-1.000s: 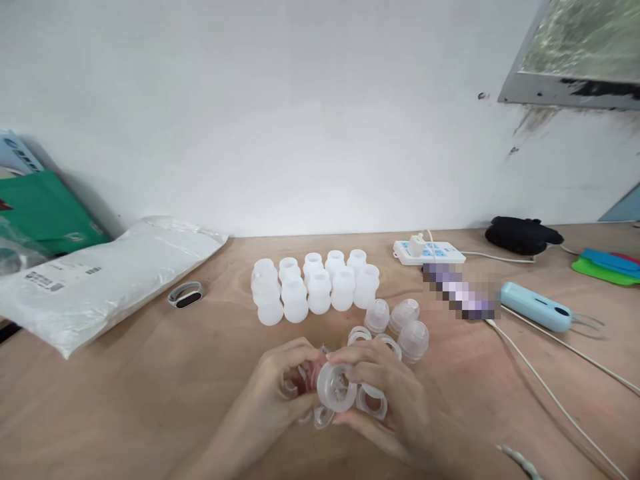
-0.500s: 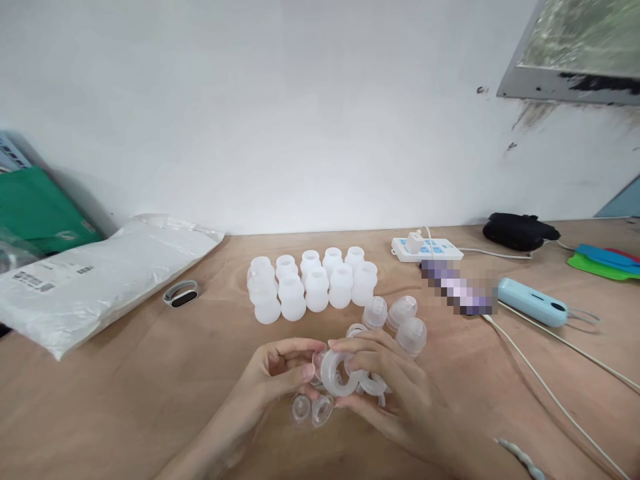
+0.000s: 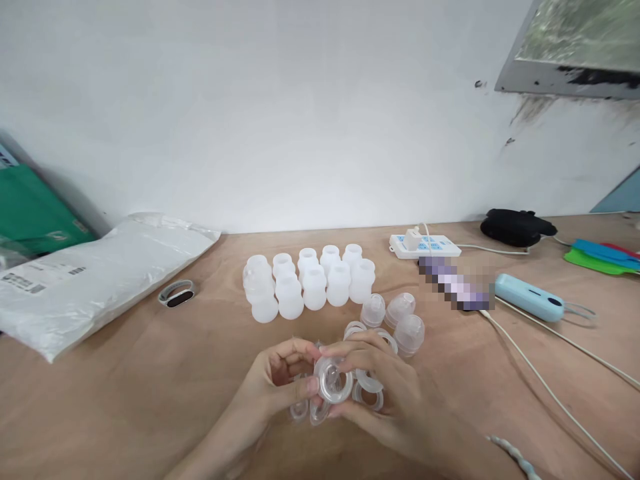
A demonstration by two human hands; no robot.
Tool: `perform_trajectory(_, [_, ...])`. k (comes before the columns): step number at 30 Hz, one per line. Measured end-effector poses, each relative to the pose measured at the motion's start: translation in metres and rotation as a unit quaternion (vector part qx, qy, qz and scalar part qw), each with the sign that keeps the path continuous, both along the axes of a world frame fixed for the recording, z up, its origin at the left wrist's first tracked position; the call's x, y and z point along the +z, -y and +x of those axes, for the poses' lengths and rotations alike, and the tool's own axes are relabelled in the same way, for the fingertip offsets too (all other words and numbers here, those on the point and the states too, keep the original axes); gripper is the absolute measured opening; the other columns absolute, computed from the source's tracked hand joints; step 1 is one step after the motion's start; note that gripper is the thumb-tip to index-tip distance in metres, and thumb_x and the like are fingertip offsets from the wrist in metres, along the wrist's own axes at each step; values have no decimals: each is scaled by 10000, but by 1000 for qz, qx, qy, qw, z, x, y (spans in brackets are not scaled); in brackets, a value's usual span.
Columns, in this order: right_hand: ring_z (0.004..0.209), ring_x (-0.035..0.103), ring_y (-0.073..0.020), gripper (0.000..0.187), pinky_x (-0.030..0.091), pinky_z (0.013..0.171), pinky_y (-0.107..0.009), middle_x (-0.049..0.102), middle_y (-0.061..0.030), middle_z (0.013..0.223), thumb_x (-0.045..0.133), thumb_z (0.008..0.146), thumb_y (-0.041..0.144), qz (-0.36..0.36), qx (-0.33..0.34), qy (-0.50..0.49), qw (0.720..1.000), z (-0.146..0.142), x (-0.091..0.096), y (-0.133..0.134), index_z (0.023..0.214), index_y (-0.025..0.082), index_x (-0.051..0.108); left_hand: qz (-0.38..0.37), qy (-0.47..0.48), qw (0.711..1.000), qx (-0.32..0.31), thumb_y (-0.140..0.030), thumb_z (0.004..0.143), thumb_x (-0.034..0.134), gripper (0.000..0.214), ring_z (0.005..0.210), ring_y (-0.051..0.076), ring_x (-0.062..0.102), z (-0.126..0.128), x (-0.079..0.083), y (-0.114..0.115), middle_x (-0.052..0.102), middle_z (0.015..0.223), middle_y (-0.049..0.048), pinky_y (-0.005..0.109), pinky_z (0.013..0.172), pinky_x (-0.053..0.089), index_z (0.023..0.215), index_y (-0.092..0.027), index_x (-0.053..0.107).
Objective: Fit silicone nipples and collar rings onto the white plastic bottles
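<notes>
Both of my hands meet low in the middle of the view around a translucent screw ring (image 3: 345, 395). A clear bottle nipple (image 3: 333, 379) shows within the ring's opening. My left hand (image 3: 285, 377) pinches at the left edge, thumb in front; whether it grips nipple, ring or both is partly hidden. From the right, my right hand (image 3: 385, 383) closes on the ring with fingers over its top and thumb below. Below the hands lie clear nipples (image 3: 299, 410), and loose rings (image 3: 369, 398) sit beside and partly behind my right hand.
Several frosted white bottles (image 3: 315, 289) stand in two rows beyond the hands. Clear domed caps (image 3: 409, 335) lie to their right. A wristband (image 3: 177, 294) and white plastic parcel (image 3: 100, 273) are at left; a power strip (image 3: 425, 246), blurred phone and light-blue device (image 3: 530, 298) at right.
The ring has turned to face me more and moved slightly left against my left fingertips. The clear nipple now shows inside its opening.
</notes>
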State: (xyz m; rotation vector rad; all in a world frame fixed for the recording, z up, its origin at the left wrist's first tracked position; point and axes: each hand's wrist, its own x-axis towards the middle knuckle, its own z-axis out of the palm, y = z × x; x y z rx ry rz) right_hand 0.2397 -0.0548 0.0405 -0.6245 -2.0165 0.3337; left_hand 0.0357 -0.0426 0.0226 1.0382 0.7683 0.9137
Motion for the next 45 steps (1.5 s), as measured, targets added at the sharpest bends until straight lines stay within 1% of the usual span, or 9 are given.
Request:
perform_trajectory(4, [1031, 702, -223, 331, 590, 878, -374, 740, -89, 1117, 731, 875, 272, -23, -13, -32, 999, 5, 3, 1, 1121, 258, 509, -32, -7, 999, 1, -403, 754, 832, 282, 606, 101, 596, 1, 8, 3, 692, 782, 12, 208, 600, 496, 854, -171, 705])
perform_trajectory(9, [1032, 700, -229, 350, 599, 835, -367, 735, -86, 1129, 741, 864, 266, -31, -15, -66, 997, 5, 4, 0, 1131, 274, 514, -7, -4, 1000, -10, -385, 745, 836, 274, 570, 94, 575, 3, 1, 1, 676, 746, 3, 206, 573, 498, 806, -169, 678])
perform_trajectory(15, [930, 702, -204, 329, 599, 782, -331, 750, -54, 1091, 741, 852, 250, -60, -12, -28, 998, -3, -3, 1, 1109, 271, 538, -40, 6, 999, 8, -477, 802, 752, 354, 735, 182, 659, 5, 1, 8, 709, 913, 39, 274, 633, 534, 1020, -236, 610])
perform_trajectory(18, [916, 684, -204, 295, 595, 781, -334, 753, -54, 1089, 747, 848, 249, -67, -23, -20, 997, -4, -5, 1, 1074, 262, 558, -36, 27, 999, -5, -534, 764, 766, 449, 765, 200, 671, 6, 1, 10, 712, 911, 41, 298, 664, 538, 1051, -246, 575])
perform_trajectory(23, [966, 686, -205, 278, 579, 833, -348, 764, -52, 1024, 743, 859, 284, -56, 11, -8, 998, -2, 1, -1, 1082, 254, 579, -4, 24, 1000, 3, -421, 691, 868, 492, 702, 154, 633, 8, -2, 10, 696, 836, -1, 233, 599, 492, 1027, -256, 549])
perform_trajectory(28, [958, 713, -193, 239, 578, 833, -353, 755, -59, 1067, 562, 921, 74, -61, 3, -6, 998, 1, 1, 0, 1070, 256, 602, -9, 17, 1000, 14, -433, 696, 864, 496, 732, 162, 618, 10, 1, 13, 666, 834, 3, 270, 646, 526, 1039, -246, 558])
perform_trajectory(33, [970, 700, -212, 223, 601, 779, -346, 681, -84, 1088, 546, 900, 53, -71, -12, -32, 997, 0, -4, 3, 998, 248, 592, 44, 15, 998, 30, -368, 661, 894, 496, 789, 173, 620, 14, -2, 19, 653, 946, 24, 259, 656, 521, 1040, -263, 592])
perform_trajectory(38, [1021, 634, -186, 207, 571, 852, -330, 586, -63, 1097, 541, 896, 52, -99, 0, -39, 994, 0, -5, 5, 972, 241, 579, 91, -31, 994, 53, -319, 685, 873, 387, 1033, 243, 628, 15, -3, 24, 578, 1260, 60, 297, 772, 546, 1024, -270, 692])
perform_trajectory(45, [995, 580, -178, 120, 519, 849, -327, 526, -29, 1051, 567, 963, 267, -217, 23, -112, 970, 0, -7, 3, 846, 243, 580, 165, -107, 979, 42, -310, 714, 840, 322, 757, 193, 648, 4, -11, 21, 727, 859, 45, 280, 674, 510, 959, -209, 657])
